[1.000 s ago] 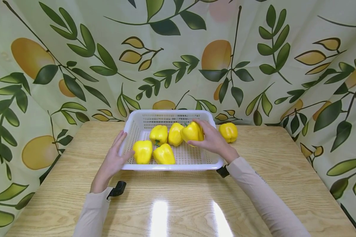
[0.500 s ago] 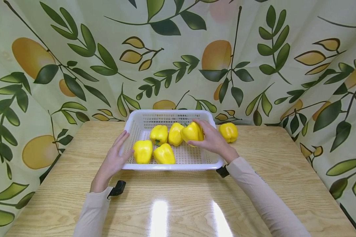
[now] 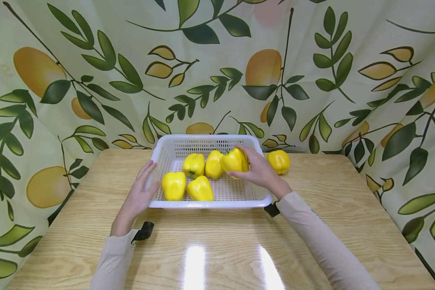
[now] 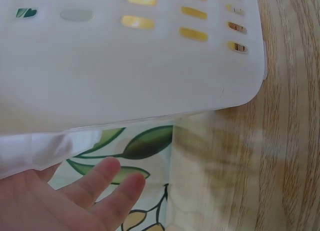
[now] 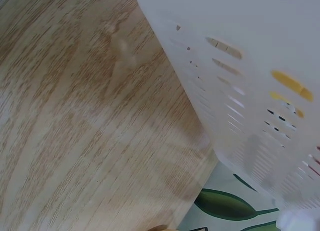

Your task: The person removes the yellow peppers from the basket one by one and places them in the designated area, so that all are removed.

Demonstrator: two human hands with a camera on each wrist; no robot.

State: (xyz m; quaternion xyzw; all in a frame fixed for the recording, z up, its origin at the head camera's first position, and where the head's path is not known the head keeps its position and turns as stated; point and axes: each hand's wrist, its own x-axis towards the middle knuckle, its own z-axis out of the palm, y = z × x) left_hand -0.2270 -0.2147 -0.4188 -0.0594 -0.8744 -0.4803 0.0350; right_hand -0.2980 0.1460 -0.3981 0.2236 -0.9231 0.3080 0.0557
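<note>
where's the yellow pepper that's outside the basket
In the head view, the yellow pepper sits on the wooden table, just right of the white basket, near the table's back edge by the patterned curtain.

There are six yellow bell peppers [image 3: 173, 186]: four lying in the basket [image 3: 210, 204] at the centre of the frame, one pepper [image 3: 233, 160] held by the right hand [image 3: 260, 171], and one pepper [image 3: 278, 162] right of centre on the surface [image 3: 348, 209]. Basket and surface number one each. Hands come to two, counting the left hand [image 3: 135, 197], with two sleeves [image 3: 116, 253], two black wrist pieces [image 3: 143, 231] and, lower middle, two bright reflections [image 3: 195, 266].
</note>
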